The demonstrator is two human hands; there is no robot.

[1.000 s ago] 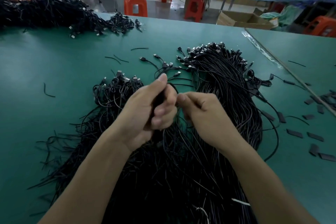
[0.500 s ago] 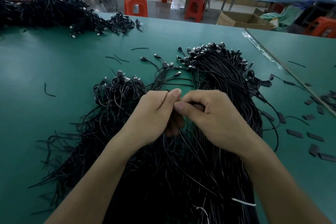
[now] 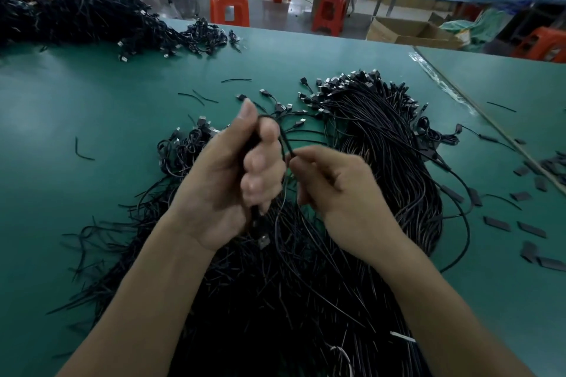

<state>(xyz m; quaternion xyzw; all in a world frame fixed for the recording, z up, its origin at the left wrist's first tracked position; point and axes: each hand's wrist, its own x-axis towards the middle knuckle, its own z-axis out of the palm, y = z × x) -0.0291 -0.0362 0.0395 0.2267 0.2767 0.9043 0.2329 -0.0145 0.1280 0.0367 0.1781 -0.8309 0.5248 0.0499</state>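
Note:
My left hand [image 3: 235,180] is raised over the green table [image 3: 92,119] and grips a folded black cable [image 3: 283,139]; its loop sticks out above my fingers and a metal plug [image 3: 262,240] hangs below my palm. My right hand [image 3: 340,190] sits close on the right and pinches a strand of the same cable by the loop. Under both hands lies a big heap of loose black cables [image 3: 382,162] with plugs at the far end. A smaller bunch of coiled cables [image 3: 183,147] lies to the left of my hands.
A second large mound of black cables [image 3: 76,18] fills the far left of the table. Short black wire ties [image 3: 199,98] lie scattered mid-table, and flat black strips [image 3: 531,228] lie at the right. Orange stools [image 3: 229,4] and a cardboard box [image 3: 410,32] stand beyond the table's edge.
My left hand has lifted with the cable bundle, thumb pointing up. My right hand has drawn slightly away to the right, still pinching the strand.

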